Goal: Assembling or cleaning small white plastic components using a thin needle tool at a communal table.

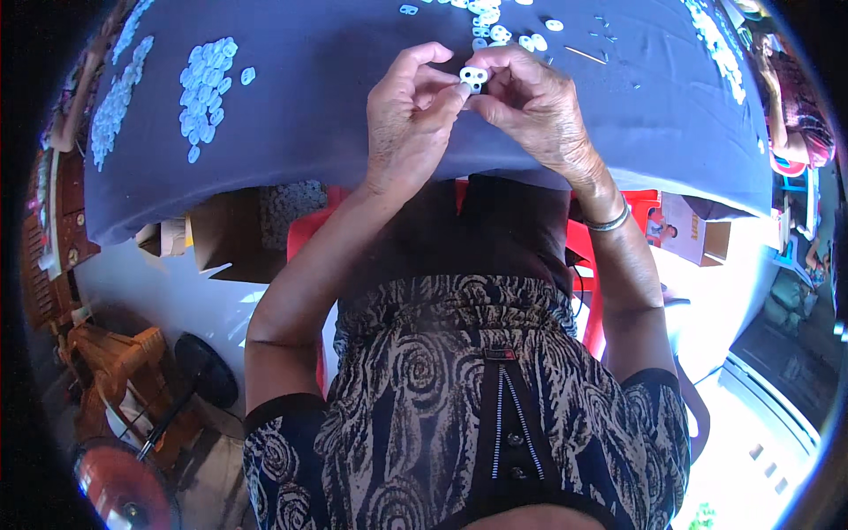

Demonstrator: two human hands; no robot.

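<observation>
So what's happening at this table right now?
A seated person holds a small white plastic piece between the fingertips of both hands, left hand and right hand, just above the near edge of a table covered in dark blue cloth. More small white pieces lie on the cloth: a cluster to the left and a scatter just beyond the hands. A silver bangle sits on the right wrist. A cardboard box stands under the table.
</observation>
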